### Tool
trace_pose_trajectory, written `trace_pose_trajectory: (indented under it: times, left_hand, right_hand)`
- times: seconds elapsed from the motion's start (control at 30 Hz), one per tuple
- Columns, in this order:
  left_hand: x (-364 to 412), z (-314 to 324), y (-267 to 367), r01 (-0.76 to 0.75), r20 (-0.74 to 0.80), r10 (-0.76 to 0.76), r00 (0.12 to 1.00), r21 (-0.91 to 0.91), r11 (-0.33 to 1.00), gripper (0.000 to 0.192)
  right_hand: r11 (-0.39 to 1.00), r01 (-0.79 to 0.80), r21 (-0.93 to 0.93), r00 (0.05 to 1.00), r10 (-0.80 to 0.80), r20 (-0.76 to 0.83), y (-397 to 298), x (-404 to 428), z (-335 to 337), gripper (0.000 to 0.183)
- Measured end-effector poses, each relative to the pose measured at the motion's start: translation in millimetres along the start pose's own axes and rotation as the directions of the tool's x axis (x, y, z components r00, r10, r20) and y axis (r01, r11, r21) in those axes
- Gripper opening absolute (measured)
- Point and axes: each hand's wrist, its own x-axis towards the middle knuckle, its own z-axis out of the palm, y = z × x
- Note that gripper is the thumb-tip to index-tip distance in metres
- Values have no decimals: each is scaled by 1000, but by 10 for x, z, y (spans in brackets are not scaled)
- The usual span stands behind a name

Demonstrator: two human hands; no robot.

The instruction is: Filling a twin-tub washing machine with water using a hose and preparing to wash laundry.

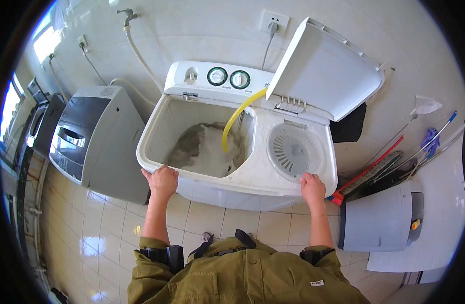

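A white twin-tub washing machine (255, 114) stands in front of me with its tops uncovered. My left hand (163, 181) grips the front rim by the wash tub's left corner. At the right, my right hand (312, 187) is curled over the front edge, beside the round spin-tub inner lid (294, 149). Wet pale cloth (213, 148) lies bunched in murky water in the wash tub. A yellow hose (234, 117) curves down into this tub from behind the raised white lid (327, 68). Two round dials (228, 78) sit on the back panel.
Another washing machine (99, 140) with a dark lid stands to the left. A wall tap (128, 17) feeds a pale hose (141, 60). To the right lean a red-handled broom (380, 163) and other long-handled tools, near a grey appliance (380, 218). Glossy tiles (114, 228) cover the floor.
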Motion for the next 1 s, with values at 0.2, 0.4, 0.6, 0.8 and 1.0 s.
trace_pose_trajectory:
  times: [0.2,0.4,0.6,0.8,1.0]
  left_hand:
    - [-13,11,-25,-19,-44,17,999,-47,999,21]
    - [8,7,-5,-18,-27,18,999,-6,1000,20]
    - [28,32,-17,-23,-33,24,999,27,999,21]
    - [42,-23,19,-6,30,4,1000,51,999,23]
    - [46,3,-5,-26,4,26,1000,54,998,23]
  right_hand:
    - [1000,-2,7,1000,2,1,-11,-10,3,15]
    - [1000,13,-14,1000,-13,3,19,-1,15,14]
    - [1000,8,-7,1000,-8,17,12,20,3,14]
    - [1000,-3,-4,1000,3,17,2,15,-15,14]
    - [1000,15,10,1000,-15,13,1,19,-25,13]
